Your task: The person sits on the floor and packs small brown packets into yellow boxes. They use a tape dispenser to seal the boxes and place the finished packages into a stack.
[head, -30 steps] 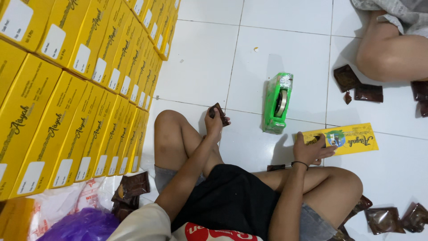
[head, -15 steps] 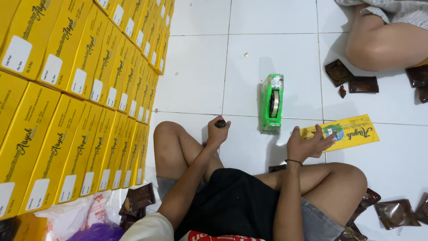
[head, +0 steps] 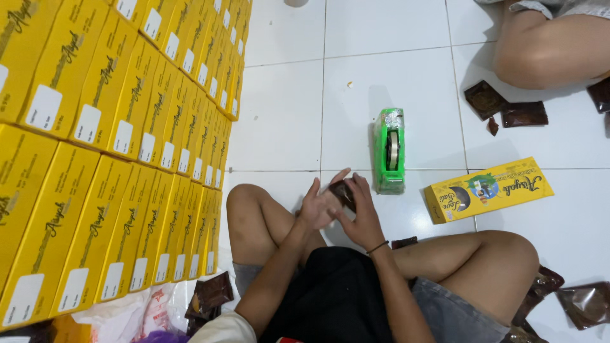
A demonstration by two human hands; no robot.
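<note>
Brown foil packet [head: 344, 192] pinched between both hands above the knees, person sitting cross-legged on the white tile floor [head: 279, 114].
Left hand [head: 317, 204] fingers spread loosely, palm against the packet's near side; right hand [head: 359, 216] closes finger and thumb on its right edge. Packet sits just in front of the green tape dispenser [head: 389, 150], not touching it. Long axis seems to run up-left to down-right, upper end toward the dispenser; hard to tell, mostly covered. Best handled by the edges, kept flat, so the foil doesn't crumple. Yellow box [head: 488, 189] lies flat to the right, long axis nearly left-right, right end tipped slightly away.
</note>
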